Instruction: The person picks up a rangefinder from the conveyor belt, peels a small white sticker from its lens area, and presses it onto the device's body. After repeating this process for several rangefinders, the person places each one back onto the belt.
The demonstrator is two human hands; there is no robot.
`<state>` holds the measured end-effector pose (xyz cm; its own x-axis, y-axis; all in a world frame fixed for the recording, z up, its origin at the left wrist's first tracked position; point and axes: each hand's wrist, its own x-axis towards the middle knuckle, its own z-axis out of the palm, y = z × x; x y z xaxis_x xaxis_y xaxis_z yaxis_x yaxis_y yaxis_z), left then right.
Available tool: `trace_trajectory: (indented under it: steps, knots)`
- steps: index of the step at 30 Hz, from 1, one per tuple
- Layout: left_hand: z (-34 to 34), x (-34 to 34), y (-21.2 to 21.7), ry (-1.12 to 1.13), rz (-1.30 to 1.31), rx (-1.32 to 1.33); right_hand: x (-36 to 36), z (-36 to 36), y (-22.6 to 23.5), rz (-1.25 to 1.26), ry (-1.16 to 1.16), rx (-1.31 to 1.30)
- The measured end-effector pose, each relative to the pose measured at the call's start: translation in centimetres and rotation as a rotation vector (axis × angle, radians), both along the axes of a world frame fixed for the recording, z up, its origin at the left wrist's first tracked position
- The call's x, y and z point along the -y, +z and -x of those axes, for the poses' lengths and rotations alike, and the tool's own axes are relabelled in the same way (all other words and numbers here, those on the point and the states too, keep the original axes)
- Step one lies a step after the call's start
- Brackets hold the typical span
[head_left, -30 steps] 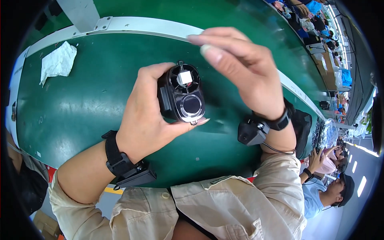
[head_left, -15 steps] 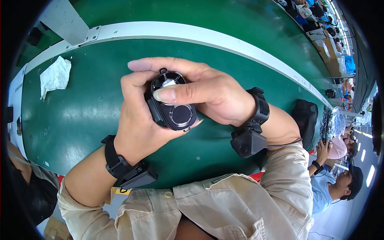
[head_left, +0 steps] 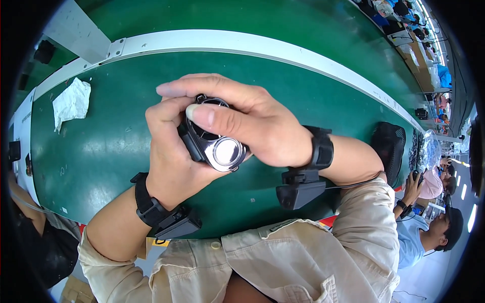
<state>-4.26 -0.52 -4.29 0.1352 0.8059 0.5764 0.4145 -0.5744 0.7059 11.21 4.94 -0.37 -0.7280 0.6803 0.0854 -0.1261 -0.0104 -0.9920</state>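
The left hand (head_left: 174, 151) is curled closed around a small black device (head_left: 212, 141) with a shiny round metal face, cradling it from below and the left, while the right hand (head_left: 252, 123) wraps over its top, thumb pressed on the upper rim and fingers laid across the back, so both hands grip it above the middle of the green desk (head_left: 101, 146). A crumpled white cloth (head_left: 71, 102) lies near the desk's far left corner, well apart, and a black mesh-covered object (head_left: 390, 146) sits by the right end; the white rail (head_left: 262, 48) along the far edge leaves bare green surface on either side of the hands.
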Motion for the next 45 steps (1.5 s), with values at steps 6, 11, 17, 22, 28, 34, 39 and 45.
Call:
trace_trajectory:
  steps: [6,11,17,22,28,34,39,45]
  knots:
    - [0.2,-0.2,0.0,-0.007,-0.029,-0.036,0.0,0.0,0.0,-0.035,-0.037,-0.003]
    - [0.0,-0.4,0.5,-0.033,-0.098,0.012,-1.1,-0.4,0.6,0.286,0.097,-0.124]
    - [-0.3,-0.8,0.7,-0.101,-0.129,0.079,-1.1,-0.5,-0.1,-0.075,0.107,-0.117]
    - [-0.2,-0.8,0.6,-0.119,-0.127,0.056,-0.5,-0.4,-0.4,-0.144,0.067,-0.078]
    - [0.0,-0.5,0.4,-0.074,-0.089,0.024,-0.4,-0.3,-0.5,-0.03,0.088,-0.129]
    - [-0.1,-0.7,0.7,-0.045,-0.14,0.014,-0.8,0.0,-0.2,-0.049,0.051,-0.143]
    - [0.2,-0.6,0.6,-0.045,-0.119,-0.024,-1.9,-0.6,0.1,-0.15,0.137,-0.061]
    - [0.2,-0.6,0.2,0.004,-0.077,-0.054,-1.1,-0.2,-0.2,-0.204,0.069,0.011]
